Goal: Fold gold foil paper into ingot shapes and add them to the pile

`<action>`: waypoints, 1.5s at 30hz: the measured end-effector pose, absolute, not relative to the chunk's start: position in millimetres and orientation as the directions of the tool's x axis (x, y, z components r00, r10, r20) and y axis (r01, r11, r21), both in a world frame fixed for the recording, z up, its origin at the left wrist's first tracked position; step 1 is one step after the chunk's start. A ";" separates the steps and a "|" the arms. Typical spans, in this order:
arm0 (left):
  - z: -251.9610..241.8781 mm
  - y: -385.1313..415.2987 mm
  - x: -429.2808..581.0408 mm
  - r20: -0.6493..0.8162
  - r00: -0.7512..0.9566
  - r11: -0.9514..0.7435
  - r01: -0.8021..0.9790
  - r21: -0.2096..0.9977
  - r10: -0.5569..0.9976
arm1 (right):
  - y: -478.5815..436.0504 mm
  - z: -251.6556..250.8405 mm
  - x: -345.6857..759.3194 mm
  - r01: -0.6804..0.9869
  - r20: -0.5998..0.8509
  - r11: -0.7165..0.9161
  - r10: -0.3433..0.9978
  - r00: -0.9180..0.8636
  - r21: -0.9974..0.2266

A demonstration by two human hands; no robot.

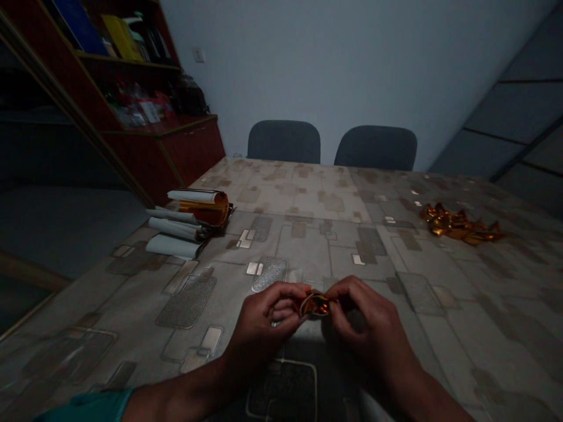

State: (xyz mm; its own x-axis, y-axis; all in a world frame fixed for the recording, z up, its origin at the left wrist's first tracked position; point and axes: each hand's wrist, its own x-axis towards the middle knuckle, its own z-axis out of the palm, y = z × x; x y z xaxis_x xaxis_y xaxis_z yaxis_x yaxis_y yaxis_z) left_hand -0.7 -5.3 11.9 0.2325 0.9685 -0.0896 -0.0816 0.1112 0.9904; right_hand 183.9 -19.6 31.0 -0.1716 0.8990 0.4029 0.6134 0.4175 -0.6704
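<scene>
Gold foil (315,304) is pinched between the closed left hand (264,316) and right hand (369,319), holding it raised above the table (132,305).

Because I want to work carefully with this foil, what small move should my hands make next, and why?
Probably draw your hands slightly apart to open out the crumpled gold foil piece. Your left hand and right hand both pinch it, one at each side, and it looks creased and folded, so a gentle pull seems safer than a new grip.
</scene>
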 end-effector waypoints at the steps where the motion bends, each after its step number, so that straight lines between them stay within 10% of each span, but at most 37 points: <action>1: 11.9 -5.5 -0.6 -0.089 0.228 0.110 -0.082 0.991 0.970 | -19.7 30.5 183.9 0.611 0.409 0.428 0.895 -0.181 -0.666; 12: 8.5 2.1 -3.4 -0.148 0.268 0.226 -0.289 0.930 0.952 | -22.5 40.3 190.5 0.373 0.192 0.235 0.970 -0.150 -0.897; 45: 8.5 1.1 -2.9 -0.170 0.375 0.275 -0.245 0.930 0.911 | -18.6 28.8 176.8 0.369 0.327 0.389 0.919 -0.220 -0.844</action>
State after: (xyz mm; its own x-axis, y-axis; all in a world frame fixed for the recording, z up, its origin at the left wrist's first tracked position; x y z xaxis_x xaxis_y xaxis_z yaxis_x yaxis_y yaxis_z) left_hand -2.9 1.1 8.5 0.3753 0.9111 -0.1704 -0.2451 0.2748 0.9297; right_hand 176.8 -18.6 28.8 -0.2205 0.9188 0.3273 0.3687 0.3892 -0.8441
